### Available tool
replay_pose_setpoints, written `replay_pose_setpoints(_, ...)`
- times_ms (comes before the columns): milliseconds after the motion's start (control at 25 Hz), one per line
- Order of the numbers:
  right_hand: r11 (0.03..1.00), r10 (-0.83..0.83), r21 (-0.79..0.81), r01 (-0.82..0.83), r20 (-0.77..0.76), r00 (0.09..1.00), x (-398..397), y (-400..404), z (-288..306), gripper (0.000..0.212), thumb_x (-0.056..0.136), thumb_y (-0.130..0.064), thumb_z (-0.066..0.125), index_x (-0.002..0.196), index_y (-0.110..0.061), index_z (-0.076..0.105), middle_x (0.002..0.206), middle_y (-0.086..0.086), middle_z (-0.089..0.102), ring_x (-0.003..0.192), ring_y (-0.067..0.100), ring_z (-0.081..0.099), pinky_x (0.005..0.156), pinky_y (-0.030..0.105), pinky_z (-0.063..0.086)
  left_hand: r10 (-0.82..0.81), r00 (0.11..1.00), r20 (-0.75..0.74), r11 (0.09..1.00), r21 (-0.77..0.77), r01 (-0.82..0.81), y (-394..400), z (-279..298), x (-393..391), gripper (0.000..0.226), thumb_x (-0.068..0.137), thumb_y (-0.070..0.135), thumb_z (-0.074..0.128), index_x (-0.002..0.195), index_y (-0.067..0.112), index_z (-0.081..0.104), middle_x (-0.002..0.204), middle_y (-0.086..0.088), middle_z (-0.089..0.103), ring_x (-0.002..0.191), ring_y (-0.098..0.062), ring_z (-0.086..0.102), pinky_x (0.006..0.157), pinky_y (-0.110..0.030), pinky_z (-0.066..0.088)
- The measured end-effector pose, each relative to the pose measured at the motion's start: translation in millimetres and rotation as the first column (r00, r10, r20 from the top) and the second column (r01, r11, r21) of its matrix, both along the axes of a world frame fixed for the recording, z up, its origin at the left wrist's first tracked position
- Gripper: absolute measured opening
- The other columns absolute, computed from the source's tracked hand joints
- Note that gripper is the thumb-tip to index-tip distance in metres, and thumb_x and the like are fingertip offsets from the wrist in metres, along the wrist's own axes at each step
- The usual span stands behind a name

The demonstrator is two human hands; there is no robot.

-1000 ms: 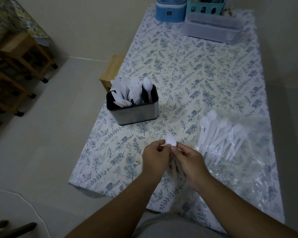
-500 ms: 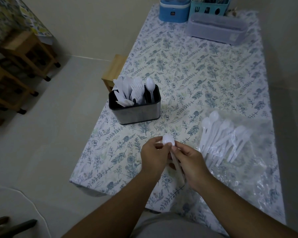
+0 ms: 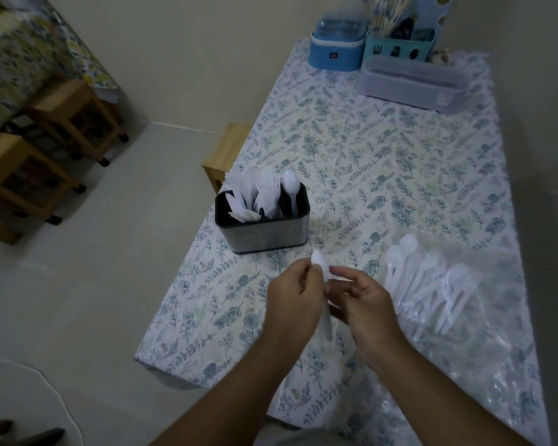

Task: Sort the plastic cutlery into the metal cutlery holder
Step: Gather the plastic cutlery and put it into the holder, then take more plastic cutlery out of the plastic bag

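I see the white spoon only in part: the left hand and right hand cover most of the handle, so each grip is unclear to me. In the metal cutlery holder the lower halves of the pcs are hidden by its wall. The teal caddy is cut off by the top edge, contents blurred. The table runs out at the bottom edge.
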State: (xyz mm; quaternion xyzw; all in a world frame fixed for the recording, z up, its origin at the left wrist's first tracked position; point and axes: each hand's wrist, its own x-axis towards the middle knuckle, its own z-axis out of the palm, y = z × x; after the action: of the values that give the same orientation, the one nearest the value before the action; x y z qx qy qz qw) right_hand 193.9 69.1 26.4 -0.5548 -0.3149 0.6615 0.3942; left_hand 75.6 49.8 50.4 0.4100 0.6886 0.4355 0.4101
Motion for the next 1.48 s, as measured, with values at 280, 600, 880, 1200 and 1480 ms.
replay_pose_setpoints(280, 0.937, 0.044, 0.343, -0.066, 0.073, 0.996, -29.7, 75.0, 73.2, 0.029, 0.085, -0.009, 0.077, 0.111, -0.02, 0.074, 0.099, 0.001, 0.08, 0.096, 0.017, 0.076, 0.088, 0.037, 0.06, -0.053, 0.952, -0.302, 0.923, 0.35, 0.162, 69.0, 62.4, -45.7, 0.023, 0.101, 0.016, 0.057, 0.12, 0.013, 0.07, 0.102, 0.006, 0.064, 0.096, 0.004, 0.058, 0.082, -0.012, 0.046)
replay_pose_setpoints(600, 0.882, 0.018, 0.451, -0.136, 0.256, 0.966, -57.6, 130.6, 68.0, 0.027, 0.086, -0.014, 0.077, 0.112, -0.017, 0.073, 0.096, 0.001, 0.079, 0.094, 0.012, 0.075, 0.093, 0.039, 0.059, 0.018, 0.944, -0.33, 0.946, 0.312, 0.091, 116.9, 57.3, -69.2, 0.036, 0.103, 0.016, 0.054, 0.138, 0.014, 0.06, 0.134, -0.001, 0.065, 0.118, 0.0, 0.056, 0.094, 0.0, 0.039)
replay_pose_setpoints(880, 0.825, 0.079, 0.356, -0.439, 0.697, 0.713, 36.3, 70.0, 21.8, 0.018, 0.092, -0.023, 0.071, 0.109, -0.023, 0.077, 0.094, -0.017, 0.071, 0.085, -0.002, 0.066, 0.083, 0.019, 0.053, -0.112, 0.865, -0.49, 0.853, 0.399, 0.336, 52.0, 10.7, -11.0, 0.024, 0.098, 0.009, 0.059, 0.12, 0.01, 0.07, 0.114, -0.004, 0.072, 0.105, -0.012, 0.064, 0.094, -0.019, 0.047)
replay_pose_setpoints(1200, 0.792, 0.085, 0.054, -0.608, 0.976, 0.198, 185.5, -79.6, -71.5, 0.032, 0.078, -0.032, 0.058, 0.103, -0.032, 0.076, 0.118, -0.003, 0.071, 0.109, 0.025, 0.065, 0.091, 0.045, 0.05, -0.673, 0.326, -0.664, 0.479, -0.055, 0.876, -45.0, -131.5, 77.2, 0.054, 0.092, 0.029, 0.049, 0.143, 0.013, 0.052, 0.152, -0.013, 0.046, 0.142, -0.027, 0.039, 0.118, -0.044, 0.034)
replay_pose_setpoints(1480, 0.78, 0.227, -0.064, -0.623, 0.956, 0.185, 175.4, -134.0, -84.0, 0.056, 0.08, -0.047, 0.063, 0.134, -0.035, 0.06, 0.143, -0.003, 0.053, 0.127, 0.021, 0.05, 0.097, 0.042, 0.048, -0.526, 0.112, -0.843, 0.544, -0.231, 0.807, -10.6, -111.0, 50.5, 0.066, 0.095, 0.024, 0.059, 0.155, 0.024, 0.032, 0.163, -0.013, 0.026, 0.151, -0.034, 0.023, 0.121, -0.051, 0.016)
